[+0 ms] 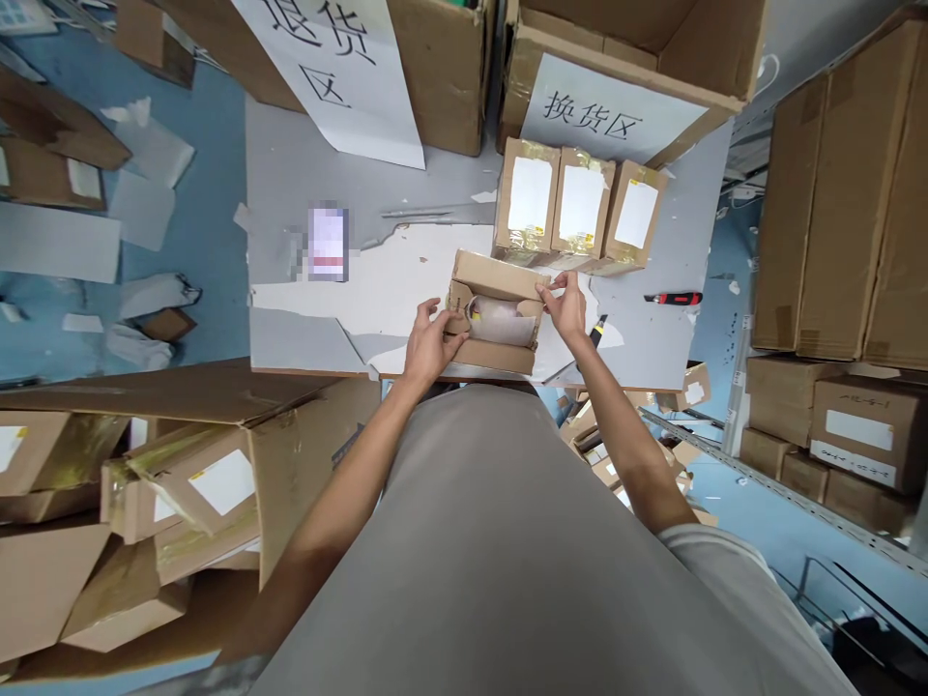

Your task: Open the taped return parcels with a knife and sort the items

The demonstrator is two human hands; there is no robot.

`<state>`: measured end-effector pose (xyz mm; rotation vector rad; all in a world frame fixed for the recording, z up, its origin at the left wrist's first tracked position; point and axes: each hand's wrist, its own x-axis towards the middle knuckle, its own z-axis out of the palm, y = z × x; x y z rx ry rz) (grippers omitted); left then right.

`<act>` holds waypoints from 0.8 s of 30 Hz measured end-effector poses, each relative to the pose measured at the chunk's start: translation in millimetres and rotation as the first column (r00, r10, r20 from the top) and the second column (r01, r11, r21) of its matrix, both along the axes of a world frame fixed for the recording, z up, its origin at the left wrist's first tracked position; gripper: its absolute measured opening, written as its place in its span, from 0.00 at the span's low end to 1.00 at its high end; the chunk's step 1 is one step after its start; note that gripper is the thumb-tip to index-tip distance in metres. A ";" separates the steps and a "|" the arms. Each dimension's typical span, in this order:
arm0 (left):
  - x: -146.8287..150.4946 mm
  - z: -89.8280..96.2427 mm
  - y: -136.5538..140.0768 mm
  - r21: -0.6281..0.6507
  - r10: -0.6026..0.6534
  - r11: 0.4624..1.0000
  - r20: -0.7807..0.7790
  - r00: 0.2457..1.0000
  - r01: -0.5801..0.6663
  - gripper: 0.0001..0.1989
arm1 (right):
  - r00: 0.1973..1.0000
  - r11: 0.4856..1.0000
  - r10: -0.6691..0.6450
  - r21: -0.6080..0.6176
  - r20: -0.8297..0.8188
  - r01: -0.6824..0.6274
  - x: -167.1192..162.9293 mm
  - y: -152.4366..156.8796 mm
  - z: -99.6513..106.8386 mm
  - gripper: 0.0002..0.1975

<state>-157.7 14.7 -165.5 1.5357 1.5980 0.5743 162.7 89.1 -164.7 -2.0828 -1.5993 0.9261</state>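
Head view: the small box point(500, 274) is opened on the table point(638, 338), wrapped item point(502, 321) still inside. Left hand point(429, 346) grips its left end, right hand point(566, 307) pinches its far right corner.

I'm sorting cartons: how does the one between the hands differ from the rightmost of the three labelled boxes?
The open carton shows a wrapped item inside; the rightmost box is closed and taped. The left hand and right hand touch the open carton, not the rightmost box. The rightmost box bears a white label; none shows on the open carton. Both are brown cardboard.
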 end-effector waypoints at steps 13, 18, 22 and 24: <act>36.8 -6.9 31.6 0.107 -0.088 0.990 0.003 0.996 0.088 0.43 | 0.965 0.995 0.104 -0.019 0.242 -0.102 -56.8 -35.0 5.8 0.23; -2.9 -8.4 22.6 0.155 -0.001 0.988 0.096 0.995 -0.014 0.37 | 0.999 0.994 0.031 0.106 -0.026 -0.028 -3.8 -54.3 -9.8 0.21; -22.6 -9.3 21.9 0.237 0.119 0.967 -0.090 0.989 -0.095 0.29 | 0.991 0.979 -0.120 0.161 -0.054 0.128 9.8 -70.2 -28.6 0.17; -22.6 -7.9 22.7 0.262 0.072 0.965 -0.192 0.979 -0.019 0.19 | 0.992 0.973 -0.124 0.192 -0.016 0.125 5.0 -76.4 -32.0 0.14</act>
